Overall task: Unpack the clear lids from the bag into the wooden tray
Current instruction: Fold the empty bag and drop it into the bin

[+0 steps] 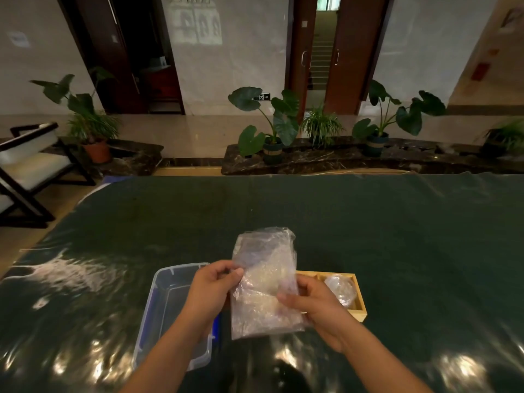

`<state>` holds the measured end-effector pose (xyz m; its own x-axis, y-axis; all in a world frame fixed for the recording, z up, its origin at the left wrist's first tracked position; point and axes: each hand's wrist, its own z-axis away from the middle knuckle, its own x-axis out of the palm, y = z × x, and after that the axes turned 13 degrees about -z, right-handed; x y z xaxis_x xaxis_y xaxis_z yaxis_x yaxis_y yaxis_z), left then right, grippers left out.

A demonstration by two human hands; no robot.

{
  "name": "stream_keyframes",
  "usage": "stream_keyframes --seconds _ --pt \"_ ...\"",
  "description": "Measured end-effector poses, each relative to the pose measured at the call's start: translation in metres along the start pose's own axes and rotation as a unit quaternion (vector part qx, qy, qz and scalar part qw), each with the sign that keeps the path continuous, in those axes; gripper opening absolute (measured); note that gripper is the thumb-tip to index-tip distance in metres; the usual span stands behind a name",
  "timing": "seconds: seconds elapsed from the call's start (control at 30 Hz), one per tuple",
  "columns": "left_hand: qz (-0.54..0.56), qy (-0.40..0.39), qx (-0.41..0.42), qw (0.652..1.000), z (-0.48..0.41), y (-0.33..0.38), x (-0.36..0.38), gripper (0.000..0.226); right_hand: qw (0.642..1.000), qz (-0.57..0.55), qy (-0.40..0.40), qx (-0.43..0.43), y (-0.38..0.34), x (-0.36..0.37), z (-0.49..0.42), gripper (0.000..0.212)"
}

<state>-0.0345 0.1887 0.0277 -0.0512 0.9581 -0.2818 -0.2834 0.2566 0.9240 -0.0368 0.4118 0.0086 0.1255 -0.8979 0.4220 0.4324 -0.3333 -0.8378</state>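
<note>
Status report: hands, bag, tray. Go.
Left grip and right grip both pinching the clear bag, held upright. Clear lids sit in the wooden tray, right compartment. Plastic bin at left; nothing seen blocking tray.

One bag [263, 279], one wooden tray [360, 297], one plastic bin [174, 310], one chair [31, 163], two hands: left hand [211, 285], right hand [314, 303].

**Bag held up over the table**

Both hands hold a clear plastic bag [263, 282] upright above the dark green table [397, 236]. The left hand [211, 285] pinches its left edge; the right hand [312, 303] grips its right side lower down. Behind the bag sits a wooden tray [358, 293] with clear lids [340, 289] in its right compartment. A clear plastic bin [170, 307] lies to the left.
</note>
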Motion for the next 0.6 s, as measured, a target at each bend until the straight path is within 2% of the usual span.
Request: stream_keyframes --seconds 0.07,0.17,0.23,0.37,0.47,0.6 --pt "-0.023 0.006 0.007 1.0 0.0 0.002 0.001 0.015 1.0 -0.017 0.003 -0.014 -0.004 0.001 -0.001 0.039" --pt "-0.008 -0.008 0.001 1.0 0.002 0.003 0.005 0.015 0.996 -0.019 0.064 -0.058 -0.005 0.004 -0.007 0.017" --pt "0.016 -0.012 -0.002 1.0 0.003 0.006 0.006 0.017 0.995 -0.032 0.079 -0.054 -0.006 0.004 -0.01 0.014" --pt "0.055 -0.102 -0.011 0.993 0.006 0.01 0.002 0.025 0.993 -0.084 0.078 -0.032 -0.006 -0.001 -0.01 0.017" --pt "0.034 -0.09 -0.012 0.995 0.003 0.005 0.005 0.036 0.996 -0.055 0.065 -0.031 -0.006 -0.003 -0.006 0.016" --pt "0.068 -0.093 -0.019 0.993 0.005 0.004 0.008 0.047 0.996 -0.035 0.047 -0.069 -0.005 -0.004 -0.007 0.03"
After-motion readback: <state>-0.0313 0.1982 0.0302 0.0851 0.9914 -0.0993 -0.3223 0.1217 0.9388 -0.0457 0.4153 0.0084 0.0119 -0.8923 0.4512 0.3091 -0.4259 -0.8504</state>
